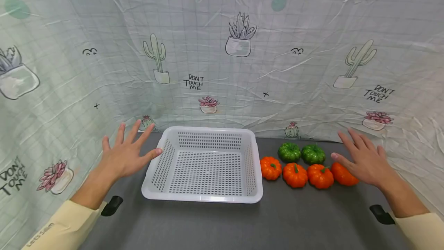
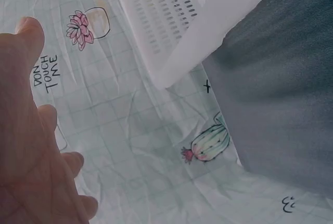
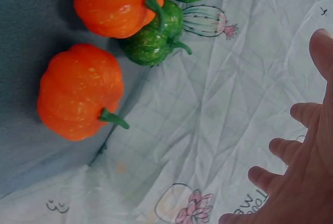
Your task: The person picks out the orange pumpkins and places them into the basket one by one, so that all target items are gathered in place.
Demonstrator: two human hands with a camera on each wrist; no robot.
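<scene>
My left hand (image 1: 126, 155) hovers with fingers spread near the left side of a white perforated plastic basket (image 1: 202, 197); the thumb overlaps its rim in the head view. Nothing is inside the basket. On the right, my right hand (image 1: 369, 161) is held out with spread fingers, partly covering the rightmost orange pumpkin (image 1: 341, 174) in the head view. That pumpkin ends a row of several small orange pumpkins (image 1: 295, 175) with green stems. Two green pumpkins (image 1: 289, 152) sit behind the row. In the right wrist view an orange pumpkin (image 3: 78, 91) stands apart from the fingers. Neither hand holds anything.
A dark grey table (image 1: 222, 225) carries the basket and pumpkins. Behind it and along both sides hangs a wrinkled pale cloth (image 1: 249, 103) printed with cacti and potted plants. The leftmost orange pumpkin (image 1: 270, 168) lies close against the basket's right side.
</scene>
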